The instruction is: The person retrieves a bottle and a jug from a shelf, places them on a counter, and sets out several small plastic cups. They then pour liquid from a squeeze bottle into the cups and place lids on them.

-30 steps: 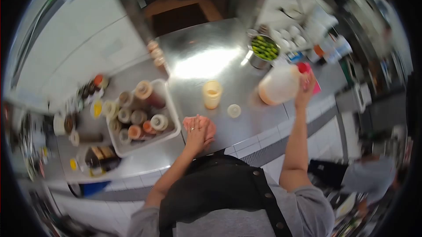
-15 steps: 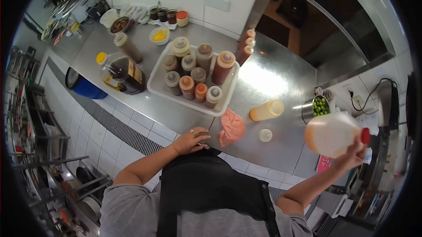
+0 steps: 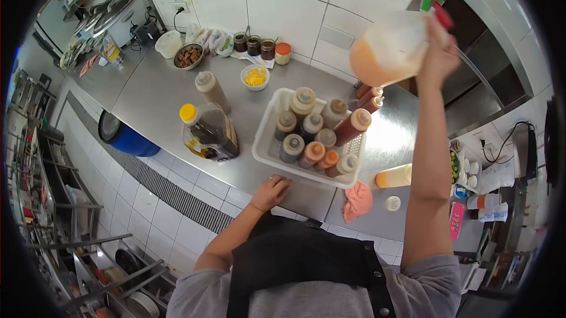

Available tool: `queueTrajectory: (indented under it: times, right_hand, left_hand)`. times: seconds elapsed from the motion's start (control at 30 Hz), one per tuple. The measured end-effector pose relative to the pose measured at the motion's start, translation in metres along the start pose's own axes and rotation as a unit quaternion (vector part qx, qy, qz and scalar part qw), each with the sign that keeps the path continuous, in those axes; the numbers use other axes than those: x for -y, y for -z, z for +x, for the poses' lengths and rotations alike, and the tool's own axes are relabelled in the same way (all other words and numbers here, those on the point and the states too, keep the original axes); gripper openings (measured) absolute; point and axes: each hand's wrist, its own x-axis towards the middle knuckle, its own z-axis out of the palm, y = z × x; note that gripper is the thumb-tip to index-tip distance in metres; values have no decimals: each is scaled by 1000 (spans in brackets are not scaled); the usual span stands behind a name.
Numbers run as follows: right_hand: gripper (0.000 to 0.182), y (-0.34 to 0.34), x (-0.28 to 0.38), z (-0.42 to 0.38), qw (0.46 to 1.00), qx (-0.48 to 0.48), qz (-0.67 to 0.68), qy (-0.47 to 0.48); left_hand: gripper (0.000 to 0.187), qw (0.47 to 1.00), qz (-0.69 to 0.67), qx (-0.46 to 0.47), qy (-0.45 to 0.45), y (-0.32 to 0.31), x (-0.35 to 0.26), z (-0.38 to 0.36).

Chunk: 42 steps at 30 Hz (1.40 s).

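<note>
2 hands are ours here. Our right hand (image 3: 437, 53) is up high and wrapped tight around the neck of a big jug (image 3: 392, 47) with a red cap (image 3: 443, 16). We hold the jug in the air, tipped on its side, above the steel counter (image 3: 159, 91) and in front of the white wall tiles. Orange liquid sits in its low end. Our left hand (image 3: 271, 191) lies flat on the front edge of the counter with loose fingers and nothing in it. Just past that hand is a white tub (image 3: 268, 150) full of squeeze bottles. A dark bottle with a yellow cap (image 3: 209, 132) stands left of the tub. A pink cloth (image 3: 357, 200), a yellow squeeze bottle (image 3: 394, 176) and a small white lid (image 3: 392, 203) lie right of it.
</note>
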Motion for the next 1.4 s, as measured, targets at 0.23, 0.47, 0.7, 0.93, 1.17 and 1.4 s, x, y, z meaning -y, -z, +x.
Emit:
queueTrajectory:
  times: [0.23,0.47,0.7,0.93,1.17,1.4]
  right_hand:
    - [46,-105,-176,-65,832,184,-22,-523]
    - [45,-159,-128,-143,828,48,-66,-555]
    - [82,-112,-128,-94,764,421,-268,-408]
    - [56,92,1,-5,695,621,-214,-293]
    - [57,486,-40,27,821,235,-408,-323]
    - [35,746,-133,53,794,-82,-587,-132]
  left_hand:
    - [27,997,30,-9,69,78,70,-70]
    - [27,995,21,48,79,115,76,-87]
    - [32,990,-95,106,5,76,65,-50]
    - [32,979,-116,166,-22,42,29,-1]
    - [27,982,-64,166,-63,-47,-28,12]
    - [25,984,-94,149,36,-172,-134,-6]
